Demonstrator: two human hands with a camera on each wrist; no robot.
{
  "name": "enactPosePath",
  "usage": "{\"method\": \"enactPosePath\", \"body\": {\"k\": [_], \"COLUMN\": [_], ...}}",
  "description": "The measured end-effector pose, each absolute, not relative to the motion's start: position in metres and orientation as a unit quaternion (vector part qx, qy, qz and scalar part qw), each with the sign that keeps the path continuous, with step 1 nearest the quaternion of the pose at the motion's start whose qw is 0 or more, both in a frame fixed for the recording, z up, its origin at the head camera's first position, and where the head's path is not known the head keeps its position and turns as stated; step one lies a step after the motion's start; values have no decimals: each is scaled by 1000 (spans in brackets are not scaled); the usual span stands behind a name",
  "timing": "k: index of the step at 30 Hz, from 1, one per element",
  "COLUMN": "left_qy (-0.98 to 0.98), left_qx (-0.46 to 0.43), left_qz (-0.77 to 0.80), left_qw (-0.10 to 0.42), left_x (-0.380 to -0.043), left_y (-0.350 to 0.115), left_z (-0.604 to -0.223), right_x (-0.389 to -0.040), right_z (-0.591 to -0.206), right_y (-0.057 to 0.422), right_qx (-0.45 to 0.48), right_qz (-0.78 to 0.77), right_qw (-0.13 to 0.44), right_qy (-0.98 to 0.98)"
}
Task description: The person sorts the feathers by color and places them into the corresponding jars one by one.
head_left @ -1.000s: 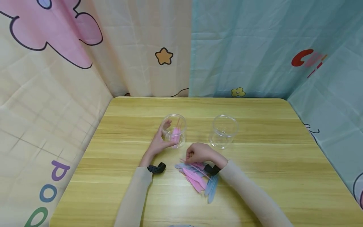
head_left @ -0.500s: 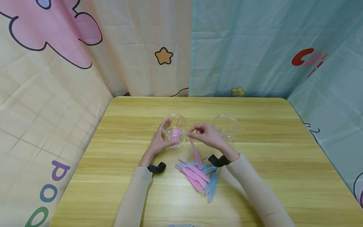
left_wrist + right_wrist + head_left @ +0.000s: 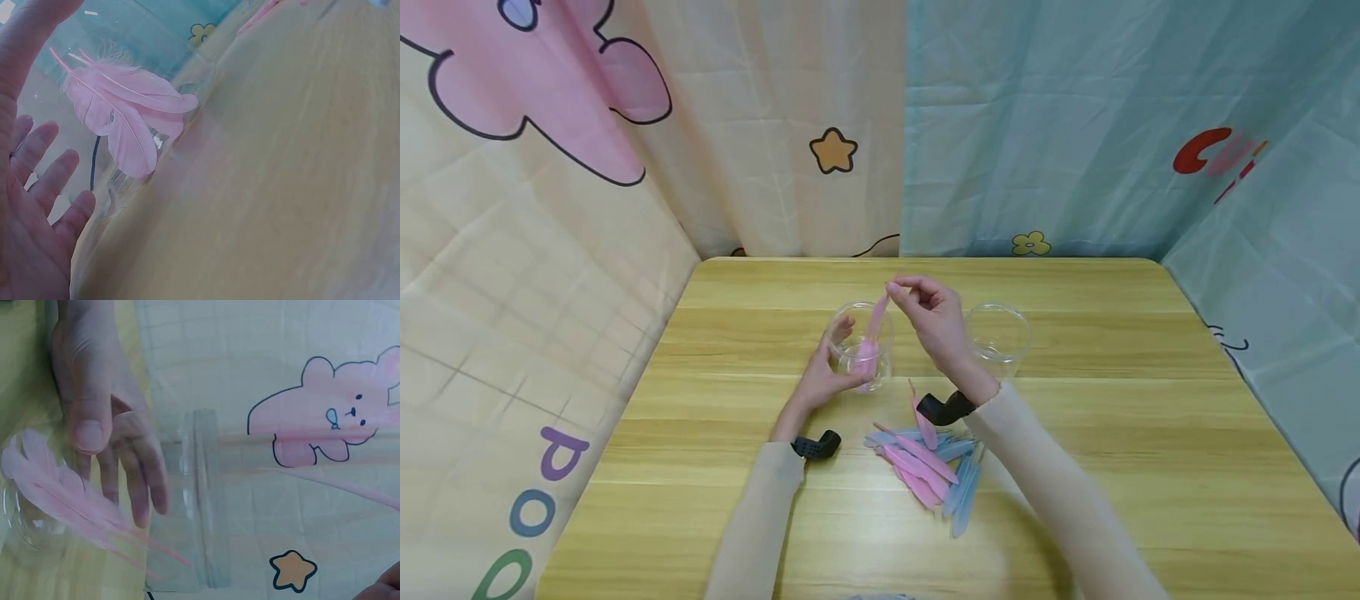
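My left hand (image 3: 820, 379) holds a clear jar (image 3: 883, 367) on the table, fingers and thumb around its side. Several pink feathers (image 3: 119, 100) stand inside that jar, quills up. Above its mouth my right hand (image 3: 938, 325) pinches another pink feather (image 3: 877, 317) by one end between thumb and fingertips; its other end points down into the jar. The right wrist view shows this feather (image 3: 350, 485) as a thin strip beyond the rim, with the pinching fingertips (image 3: 382, 590) in the corner.
A second clear jar (image 3: 994, 358) stands to the right, behind my right forearm. In front of both jars lies a loose pile of pink feathers (image 3: 917, 475) and blue feathers (image 3: 964, 492). Patterned curtains (image 3: 760, 167) close off the table's back and sides.
My right hand has risen from the pile with a pink feather and moved up over the left jar's mouth. One pink feather now lies nearer the jars. The left hand has stayed put.
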State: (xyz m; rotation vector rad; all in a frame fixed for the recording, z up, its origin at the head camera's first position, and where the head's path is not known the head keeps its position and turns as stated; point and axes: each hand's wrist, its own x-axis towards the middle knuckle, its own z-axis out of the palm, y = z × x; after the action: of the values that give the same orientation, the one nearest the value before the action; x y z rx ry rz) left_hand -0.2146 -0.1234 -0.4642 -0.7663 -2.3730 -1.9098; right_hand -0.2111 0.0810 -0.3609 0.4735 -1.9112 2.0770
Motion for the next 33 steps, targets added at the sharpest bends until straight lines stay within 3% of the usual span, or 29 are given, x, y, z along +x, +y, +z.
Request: {"method": "enactPosePath", "body": {"k": [7, 21, 33], "left_qy": [-758, -760, -764], "left_qx": [-232, -239, -246], "left_qz": [-610, -604, -596], "left_qw": [-3, 15, 6], "left_x": [-219, -230, -214], "left_y": [-124, -126, -124], "left_z": [-477, -497, -464], "right_x": [-215, -202, -193], "right_z": [-383, -412, -443], "right_y": [69, 101, 119], "right_qx": [199, 145, 118], "right_qz": [630, 547, 338], "right_qw": [114, 57, -113], "right_qy": [-742, -823, -927]}}
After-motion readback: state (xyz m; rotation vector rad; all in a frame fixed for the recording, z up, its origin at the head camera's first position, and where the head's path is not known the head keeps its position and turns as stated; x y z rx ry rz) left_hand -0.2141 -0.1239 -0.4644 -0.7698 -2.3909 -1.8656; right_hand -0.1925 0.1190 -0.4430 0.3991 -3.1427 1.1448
